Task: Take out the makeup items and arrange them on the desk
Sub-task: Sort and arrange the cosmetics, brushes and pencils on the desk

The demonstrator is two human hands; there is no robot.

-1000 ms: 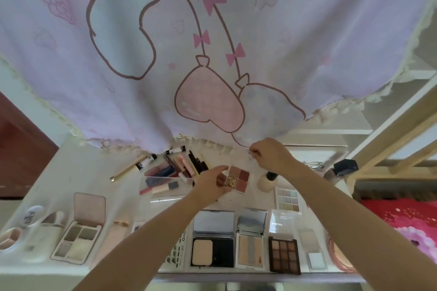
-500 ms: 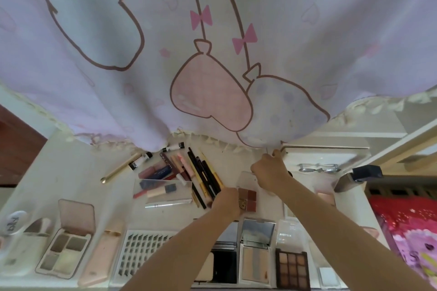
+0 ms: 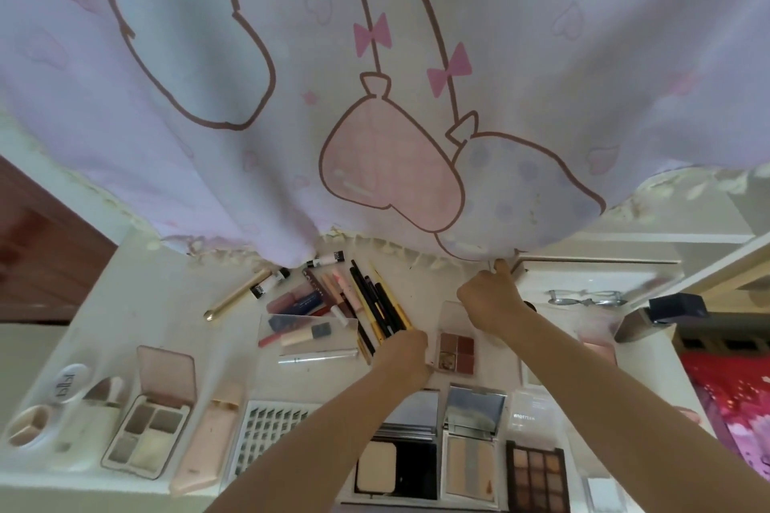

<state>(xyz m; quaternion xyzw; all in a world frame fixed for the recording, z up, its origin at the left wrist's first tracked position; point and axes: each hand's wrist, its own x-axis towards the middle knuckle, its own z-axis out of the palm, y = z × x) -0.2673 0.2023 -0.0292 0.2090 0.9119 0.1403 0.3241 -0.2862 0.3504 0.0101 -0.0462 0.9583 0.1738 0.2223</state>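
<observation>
Head view looks down on a white desk point(image 3: 166, 304) half covered by a pastel curtain point(image 3: 375, 75) hanging over its far side. A clear tray point(image 3: 308, 331) near the middle holds what look like a few lip tubes and a dark-capped stick, though the plastic blurs them. Beside it a bundle of pencils point(image 3: 377, 300) fans out on the desk. Along the near edge lie open cases: a pink-lidded quad palette point(image 3: 152, 416), a powder compact point(image 3: 396, 458), a mirrored contour palette point(image 3: 471, 454) and a brown nine-pan palette point(image 3: 537, 475). Both forearms reach forward from the bottom. The left hand point(image 3: 406, 350) is curled, its fingertips at the left edge of a small four-pan blush palette point(image 3: 456, 350), which sits on the desk just right of that hand; whether it truly pinches the palette I cannot tell. The right hand point(image 3: 489, 300) is raised just behind the palette, fingers clenched and pinching the curtain's fringed hem, not touching the palette.
</observation>
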